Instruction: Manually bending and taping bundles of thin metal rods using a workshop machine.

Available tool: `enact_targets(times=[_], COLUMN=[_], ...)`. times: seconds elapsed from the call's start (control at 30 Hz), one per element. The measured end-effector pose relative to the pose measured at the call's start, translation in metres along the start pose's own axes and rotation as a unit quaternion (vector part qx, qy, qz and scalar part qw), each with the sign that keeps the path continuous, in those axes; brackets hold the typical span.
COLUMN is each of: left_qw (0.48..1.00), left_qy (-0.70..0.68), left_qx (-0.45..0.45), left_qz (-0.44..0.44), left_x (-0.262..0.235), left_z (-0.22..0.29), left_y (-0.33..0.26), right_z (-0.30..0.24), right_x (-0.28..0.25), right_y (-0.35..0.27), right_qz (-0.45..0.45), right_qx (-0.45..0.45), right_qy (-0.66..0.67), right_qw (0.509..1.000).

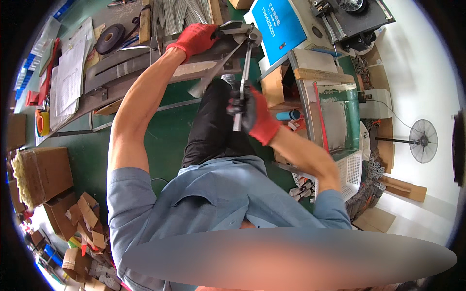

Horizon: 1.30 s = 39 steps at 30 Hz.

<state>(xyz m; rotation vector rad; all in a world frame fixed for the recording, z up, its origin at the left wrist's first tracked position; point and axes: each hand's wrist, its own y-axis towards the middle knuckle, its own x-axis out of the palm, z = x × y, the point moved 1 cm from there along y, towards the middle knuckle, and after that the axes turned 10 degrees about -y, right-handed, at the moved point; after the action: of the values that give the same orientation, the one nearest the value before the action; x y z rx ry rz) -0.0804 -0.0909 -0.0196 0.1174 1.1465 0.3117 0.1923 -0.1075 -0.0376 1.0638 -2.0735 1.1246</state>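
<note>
My left hand [196,40], in a red glove, is closed at the bench edge, its fingers by the dark end of a metal tool. What it grips there is hidden. The tool has a round metal joint [253,36], from which a long metal lever [246,65] comes down toward me. My right hand [257,114], in a red glove with dark fingers, is wrapped round the lower part of this lever and a little blurred. A wide, blurred flat metal piece [209,77] slants down from near the joint, beside my leg.
The dark workbench [121,72] carries thin metal strips [179,14], a dark tape roll [109,39] and papers [73,68]. At the right stand a blue-topped machine [279,26] and a white basket [350,174]. Cardboard boxes [46,174] lie at the left.
</note>
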Motion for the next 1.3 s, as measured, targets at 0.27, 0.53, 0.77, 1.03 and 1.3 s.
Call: enact_targets(times=[0.27,0.53,0.77,1.03,1.3], left_qw=[0.992,0.950,0.944,0.943,0.969], left_qy=[-0.110,-0.201,-0.220,-0.178,-0.152], left_qx=[-0.010,-0.126,-0.095,-0.109,-0.038], left_qz=[-0.053,-0.201,-0.228,-0.259,-0.190], left_x=[-0.014,-0.047,-0.055,-0.057,-0.053], left_z=[-0.015,-0.008,-0.001,-0.007,-0.002], left_y=[0.004,-0.021,-0.012,-0.004,-0.010], right_z=[0.048,0.062,0.055,0.039,0.028], right_x=[0.080,0.064,0.062,0.071,0.074], right_y=[0.072,0.121,0.138,0.157,0.113], right_qz=[0.093,0.158,0.160,0.165,0.044], right_qx=[-0.143,-0.246,-0.392,-0.229,-0.188], right_qy=[-0.060,-0.247,-0.383,-0.427,-0.272], right_qw=[0.983,0.924,0.821,0.859,0.943])
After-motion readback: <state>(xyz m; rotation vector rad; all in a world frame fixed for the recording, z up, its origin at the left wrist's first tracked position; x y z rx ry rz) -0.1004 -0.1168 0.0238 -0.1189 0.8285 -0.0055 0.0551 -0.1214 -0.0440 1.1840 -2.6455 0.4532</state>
